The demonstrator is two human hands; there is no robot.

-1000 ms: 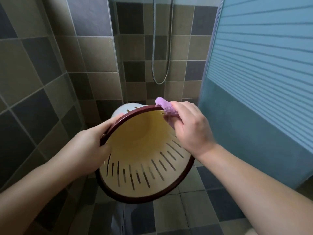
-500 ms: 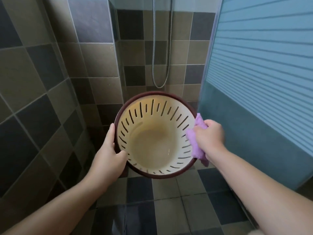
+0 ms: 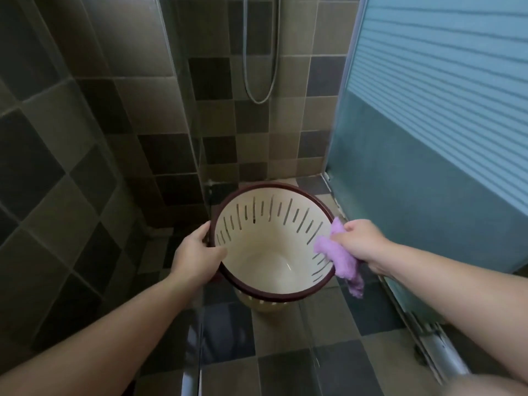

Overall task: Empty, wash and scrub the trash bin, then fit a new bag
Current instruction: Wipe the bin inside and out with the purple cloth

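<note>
The tiled floor (image 3: 288, 364) carries everything here; the trash bin (image 3: 265, 238), cream inside with slotted walls and a dark red rim, is held low toward the floor's far end, near the corner where the tiled wall (image 3: 91, 138) meets the back wall, its mouth tipped up toward the camera. Whether its base touches the floor cannot be told, since the rim hides it. The frosted shower door (image 3: 434, 138) stands along the floor's right edge, and a shower hose (image 3: 258, 81) loops on the back wall.

The left hand (image 3: 194, 254) has its grip clamped on the rim's left side, thumb hooked inside, fingers outside. The right hand (image 3: 361, 241) has its grip closed round a bunched purple cloth (image 3: 337, 257) pressed against the right rim, with a tail hanging below.

The step in hand looks like scrubbing the rim and inner wall. To do it well, I would keep the left hold firm so the bin cannot spin, work the cloth round the rim in short strokes, then turn the bin to reach unwiped slots, pushing cloth into them.

The bin's outside and underside are hidden, the right fingers are buried in cloth, and any remaining dirt is too faint to judge. No new bag is visible.
</note>
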